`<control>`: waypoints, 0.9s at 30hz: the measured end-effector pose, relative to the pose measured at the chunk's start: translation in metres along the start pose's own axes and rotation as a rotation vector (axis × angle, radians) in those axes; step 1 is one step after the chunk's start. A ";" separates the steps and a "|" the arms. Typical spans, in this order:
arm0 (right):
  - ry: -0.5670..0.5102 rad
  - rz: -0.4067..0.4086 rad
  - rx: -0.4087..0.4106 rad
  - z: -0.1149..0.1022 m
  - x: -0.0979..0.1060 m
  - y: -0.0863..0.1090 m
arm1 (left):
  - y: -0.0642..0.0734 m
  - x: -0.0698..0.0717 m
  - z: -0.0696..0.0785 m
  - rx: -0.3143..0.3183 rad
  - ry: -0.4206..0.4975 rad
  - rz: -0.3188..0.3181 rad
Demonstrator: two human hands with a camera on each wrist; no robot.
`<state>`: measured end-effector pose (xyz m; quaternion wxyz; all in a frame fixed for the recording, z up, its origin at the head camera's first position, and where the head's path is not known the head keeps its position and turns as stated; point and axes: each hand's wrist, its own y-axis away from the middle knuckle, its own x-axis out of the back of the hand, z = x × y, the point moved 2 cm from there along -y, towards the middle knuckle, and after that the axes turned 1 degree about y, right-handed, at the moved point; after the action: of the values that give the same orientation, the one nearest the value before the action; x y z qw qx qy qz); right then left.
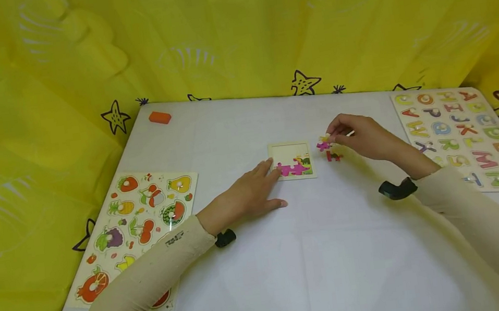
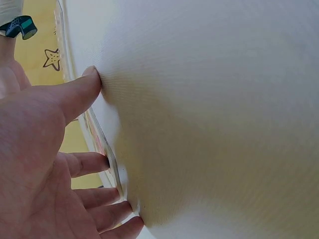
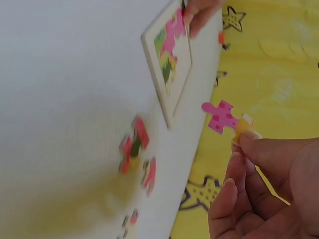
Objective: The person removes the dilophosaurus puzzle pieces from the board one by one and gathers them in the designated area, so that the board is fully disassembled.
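A small square jigsaw tray (image 1: pixel 290 151) lies on the white table, with pink, yellow and green pieces fitted along its lower part and bare wood above. My left hand (image 1: pixel 251 193) rests beside it, fingers extended and fingertips at its left edge. Just right of the tray and above the table, my right hand (image 1: pixel 362 136) pinches a jigsaw piece (image 3: pixel 222 118) between thumb and fingers. This piece is pink with darker dots and has yellow near the thumb, which covers part of it. Below that hand lie several loose red and green jigsaw pieces (image 3: pixel 135 146).
A fruit puzzle board (image 1: pixel 153 218) lies to the left, partly beneath my left sleeve. On the right is an alphabet puzzle board (image 1: pixel 454 152). An orange block (image 1: pixel 160 117) sits at the far left corner. Yellow patterned cloth (image 1: pixel 224 38) hangs around the table.
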<state>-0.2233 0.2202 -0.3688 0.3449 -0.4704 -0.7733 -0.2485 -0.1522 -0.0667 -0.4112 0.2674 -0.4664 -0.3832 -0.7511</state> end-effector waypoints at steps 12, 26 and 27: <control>0.056 -0.139 -0.132 0.056 0.034 0.025 | 0.001 0.000 0.000 -0.001 0.003 -0.004; 0.107 -0.171 -0.137 0.070 0.011 0.024 | 0.001 0.000 0.000 -0.002 0.013 -0.006; 0.111 -0.166 -0.139 0.069 0.010 0.024 | 0.002 0.000 0.000 -0.001 0.013 -0.006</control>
<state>-0.2255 0.2849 -0.4039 0.3320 -0.4131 -0.7703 -0.3547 -0.1510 -0.0673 -0.4106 0.2674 -0.4605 -0.3823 -0.7552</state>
